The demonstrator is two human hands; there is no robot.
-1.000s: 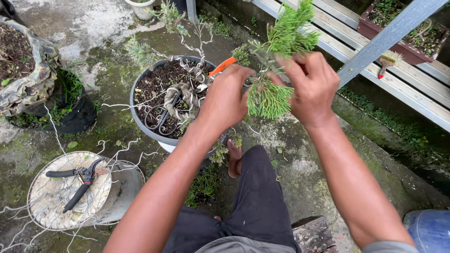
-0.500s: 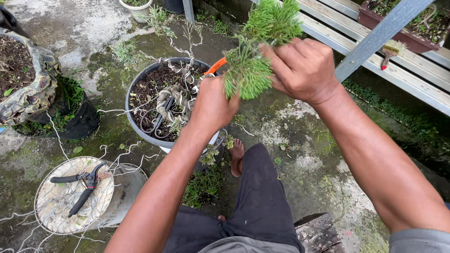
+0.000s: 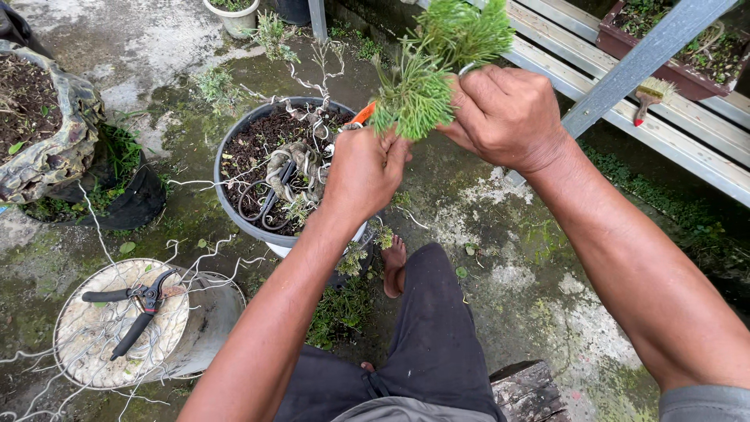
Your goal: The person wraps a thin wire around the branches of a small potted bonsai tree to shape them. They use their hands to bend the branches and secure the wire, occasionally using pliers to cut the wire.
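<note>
A person looks down at their own two bare hands working on a small bonsai tree in a round grey plastic pot of dark soil [image 3: 234, 227], which stands on a wet, mossy concrete floor [image 3: 500, 258]; the left hand [image 3: 363, 168] is raised just above the pot's right rim, fingers curled shut around a tool with an orange handle [image 3: 361, 116] that peeks out behind them, its working end hidden; the right hand [image 3: 504, 117], just right of the left, has its fingers clamped on a bushy green needle-leaved tuft [image 3: 426, 78] that rises above the pot; inside the pot, the twisted grey trunk [image 3: 293, 164] is already wrapped in wire, while judging by the hands the leafy top is mid-treatment; left of the pot and nearer the viewer, black-handled pruning shears [image 3: 129, 309] lie on a round pale stone slab [image 3: 94, 344] among loose wire strands; right of the pot, well apart, a small brush [image 3: 650, 94] lies on pale slats.
</note>
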